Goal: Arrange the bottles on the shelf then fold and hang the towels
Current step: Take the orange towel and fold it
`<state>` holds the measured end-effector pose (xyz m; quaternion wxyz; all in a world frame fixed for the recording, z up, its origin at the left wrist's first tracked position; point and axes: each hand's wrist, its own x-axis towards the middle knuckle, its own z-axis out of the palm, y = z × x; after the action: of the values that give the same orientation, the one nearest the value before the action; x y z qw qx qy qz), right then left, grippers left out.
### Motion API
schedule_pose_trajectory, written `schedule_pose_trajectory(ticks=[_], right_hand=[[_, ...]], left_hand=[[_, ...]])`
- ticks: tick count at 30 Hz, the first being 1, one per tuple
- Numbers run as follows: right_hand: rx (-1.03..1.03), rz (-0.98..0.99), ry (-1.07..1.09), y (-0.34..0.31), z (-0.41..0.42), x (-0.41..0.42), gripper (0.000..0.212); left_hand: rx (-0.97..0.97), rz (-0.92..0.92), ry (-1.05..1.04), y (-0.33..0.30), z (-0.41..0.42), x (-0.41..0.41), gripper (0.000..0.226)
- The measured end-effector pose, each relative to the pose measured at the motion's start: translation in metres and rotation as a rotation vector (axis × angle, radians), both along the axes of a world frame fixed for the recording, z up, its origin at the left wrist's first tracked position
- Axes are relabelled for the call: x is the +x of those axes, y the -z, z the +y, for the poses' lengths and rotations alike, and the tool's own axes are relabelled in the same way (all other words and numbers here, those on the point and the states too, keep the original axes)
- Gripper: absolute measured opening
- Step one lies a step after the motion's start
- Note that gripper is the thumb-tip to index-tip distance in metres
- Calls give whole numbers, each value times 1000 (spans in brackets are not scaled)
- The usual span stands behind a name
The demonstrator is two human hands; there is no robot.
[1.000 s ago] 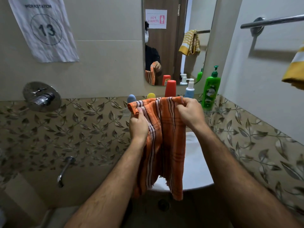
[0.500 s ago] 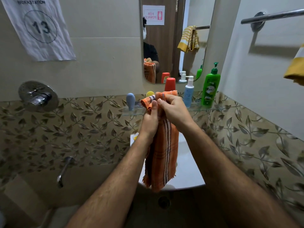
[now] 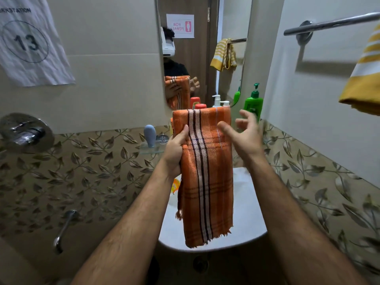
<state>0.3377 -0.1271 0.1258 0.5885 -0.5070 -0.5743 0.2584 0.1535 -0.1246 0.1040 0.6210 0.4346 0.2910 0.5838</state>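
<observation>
One towel [image 3: 205, 171] is in play right now, and you're holding it w/ your left hand [image 3: 174, 153] only: thumb in front, fingers wrapped behind the left edge, a bit below the top fold. Your right hand [image 3: 244, 132] is off the cloth, fingers spread and relaxed, just to the right of the grip, gripping nothing; it's blurred, so probably moving.

Step in hand, as I'm reading it: the fold is looking done, and you're getting ready to hang. Bottles seem sorted already; the green bottle [image 3: 253, 104] and others are standing on the shelf [image 3: 149, 150] behind the grip.

Next move is calling for a carry up and to the right of the grip, to the rail [image 3: 331, 22], w/ the right hand helping drape the fold over the bar. A yellow towel [image 3: 364, 79] is hanging there already, so you're needing the free stretch of bar beside it.

Towel itself: orange, thin woven cloth, w/ pale and dark stripes running lengthwise just right of the grip and fainter cross lines lower down. It's hanging as a long narrow panel, top edge level, frayed fringe at the bottom, well below the grip, in front of the white basin [image 3: 242, 223]. Looks limp, so it's likely to slip open if held loosely.
</observation>
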Motion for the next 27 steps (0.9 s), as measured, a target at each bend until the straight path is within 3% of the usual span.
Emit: schedule_pose_trajectory(ticks=[1, 3, 5, 8, 12, 14, 15, 19, 21, 25, 27], right_hand=[[-89, 42, -141, 2, 2, 6, 74], [-199, 241, -441, 3, 4, 16, 53], [-164, 336, -547, -1, 9, 30, 35], [-52, 291, -495, -12, 19, 46, 29], [29, 283, -363, -24, 28, 59, 26], [60, 262, -291, -28, 33, 68, 26], [68, 253, -261, -31, 35, 73, 28], [115, 301, -217, -41, 41, 87, 26], [108, 333, -191, -45, 40, 94, 26], [62, 219, -157, -38, 37, 110, 46], [68, 237, -108, -36, 39, 114, 34]], left_hand=[[12, 10, 33, -6, 3, 4, 55], [51, 65, 96, -18, 10, 13, 57], [102, 115, 104, -27, 19, 22, 53], [190, 189, 28, -35, 33, 32, 51], [256, 204, 50, -29, 48, 47, 94], [264, 242, 83, -20, 55, 56, 101], [254, 258, 76, -17, 56, 62, 95], [261, 231, -95, -21, 63, 96, 39], [281, 163, -120, -31, 68, 111, 35], [326, 81, -92, -44, 85, 131, 28], [320, 56, -65, -48, 94, 139, 18]])
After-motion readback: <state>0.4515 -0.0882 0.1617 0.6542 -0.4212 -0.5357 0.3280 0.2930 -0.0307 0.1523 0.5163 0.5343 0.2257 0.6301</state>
